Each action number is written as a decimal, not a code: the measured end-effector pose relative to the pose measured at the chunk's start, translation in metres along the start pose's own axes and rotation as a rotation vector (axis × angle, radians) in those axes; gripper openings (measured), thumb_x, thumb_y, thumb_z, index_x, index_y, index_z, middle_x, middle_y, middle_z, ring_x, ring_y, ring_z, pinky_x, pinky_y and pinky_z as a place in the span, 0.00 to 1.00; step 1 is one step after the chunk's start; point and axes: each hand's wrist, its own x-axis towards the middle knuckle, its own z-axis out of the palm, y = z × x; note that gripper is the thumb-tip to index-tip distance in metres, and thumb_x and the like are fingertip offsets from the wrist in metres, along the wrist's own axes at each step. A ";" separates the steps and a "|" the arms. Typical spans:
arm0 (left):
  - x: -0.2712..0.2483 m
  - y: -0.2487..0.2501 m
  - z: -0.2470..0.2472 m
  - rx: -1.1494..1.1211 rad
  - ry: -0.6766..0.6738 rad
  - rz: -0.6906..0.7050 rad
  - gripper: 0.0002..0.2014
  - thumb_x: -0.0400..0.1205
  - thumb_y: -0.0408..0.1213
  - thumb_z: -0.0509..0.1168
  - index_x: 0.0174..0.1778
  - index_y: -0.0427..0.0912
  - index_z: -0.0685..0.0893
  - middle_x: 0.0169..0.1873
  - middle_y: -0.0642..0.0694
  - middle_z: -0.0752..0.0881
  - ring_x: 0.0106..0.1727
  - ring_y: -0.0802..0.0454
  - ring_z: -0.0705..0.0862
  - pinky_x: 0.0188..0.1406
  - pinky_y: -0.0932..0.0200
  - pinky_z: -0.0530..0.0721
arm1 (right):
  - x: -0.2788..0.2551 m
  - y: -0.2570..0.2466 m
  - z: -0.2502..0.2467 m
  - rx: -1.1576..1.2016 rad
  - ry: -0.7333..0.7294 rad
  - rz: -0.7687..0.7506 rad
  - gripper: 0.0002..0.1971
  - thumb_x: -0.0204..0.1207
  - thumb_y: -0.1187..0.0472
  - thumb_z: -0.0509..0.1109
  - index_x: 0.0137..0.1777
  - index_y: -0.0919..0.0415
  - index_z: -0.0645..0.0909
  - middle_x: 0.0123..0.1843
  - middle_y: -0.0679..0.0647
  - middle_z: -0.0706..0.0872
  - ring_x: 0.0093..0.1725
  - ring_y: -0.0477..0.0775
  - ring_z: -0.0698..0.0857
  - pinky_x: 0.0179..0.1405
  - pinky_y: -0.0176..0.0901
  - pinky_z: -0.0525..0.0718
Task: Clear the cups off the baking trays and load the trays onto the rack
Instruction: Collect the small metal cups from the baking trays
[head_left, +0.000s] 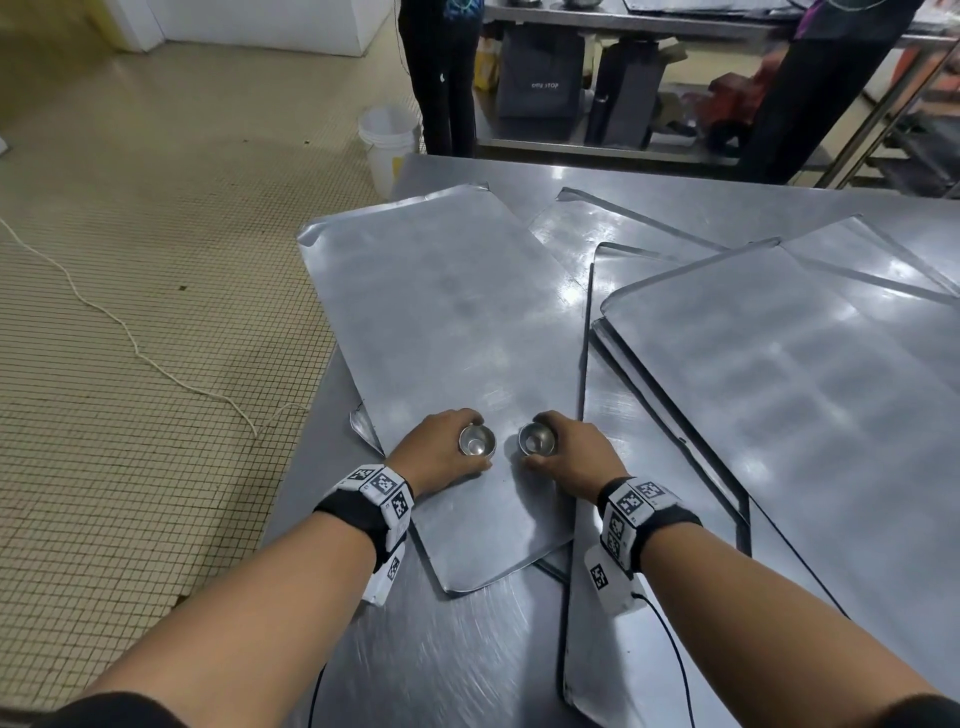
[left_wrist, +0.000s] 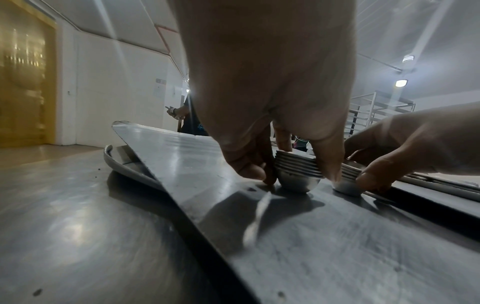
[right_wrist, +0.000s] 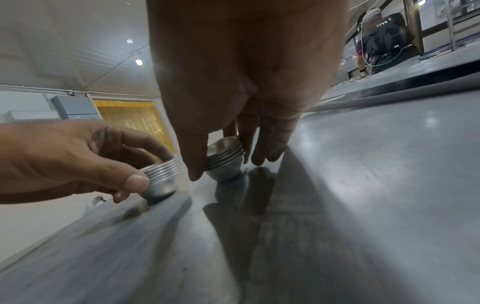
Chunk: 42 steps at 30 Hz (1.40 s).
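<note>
Two stacks of small metal cups stand side by side near the front end of a long baking tray (head_left: 447, 312). My left hand (head_left: 470, 441) grips the left cup stack (head_left: 478, 446) with thumb and fingers round its rims. My right hand (head_left: 540, 440) grips the right cup stack (head_left: 532, 441) the same way. Seen from the left wrist, the left stack (left_wrist: 298, 174) rests on the tray, with the right stack (left_wrist: 346, 185) just beyond it. The right wrist view has the right stack (right_wrist: 224, 164) tilted slightly and the left stack (right_wrist: 163, 181) beside it.
More bare trays (head_left: 779, 389) lie overlapped to the right on the steel table (head_left: 441, 665). The near tray overhangs the table's left edge. A tray rack (left_wrist: 374, 115) stands far behind. A white bucket (head_left: 387, 140) and a person's legs (head_left: 441, 78) are beyond the table.
</note>
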 end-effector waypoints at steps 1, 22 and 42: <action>0.000 0.000 0.000 -0.001 0.002 -0.008 0.28 0.72 0.50 0.79 0.66 0.50 0.81 0.59 0.50 0.87 0.58 0.50 0.84 0.58 0.53 0.83 | 0.000 -0.002 0.001 -0.010 -0.006 0.005 0.24 0.73 0.47 0.76 0.67 0.53 0.80 0.57 0.53 0.90 0.57 0.58 0.87 0.52 0.49 0.84; -0.004 0.052 0.019 -0.068 -0.003 0.017 0.25 0.70 0.47 0.78 0.64 0.55 0.82 0.54 0.52 0.88 0.54 0.50 0.86 0.56 0.52 0.86 | -0.043 0.029 -0.021 0.162 0.138 0.103 0.26 0.67 0.51 0.79 0.64 0.51 0.79 0.54 0.50 0.89 0.50 0.53 0.87 0.47 0.43 0.82; 0.000 0.287 0.183 0.002 -0.150 0.236 0.29 0.73 0.45 0.79 0.71 0.50 0.80 0.58 0.51 0.88 0.56 0.51 0.86 0.58 0.53 0.85 | -0.209 0.233 -0.139 0.165 0.309 0.215 0.24 0.73 0.54 0.76 0.69 0.53 0.78 0.62 0.53 0.89 0.60 0.58 0.86 0.59 0.45 0.81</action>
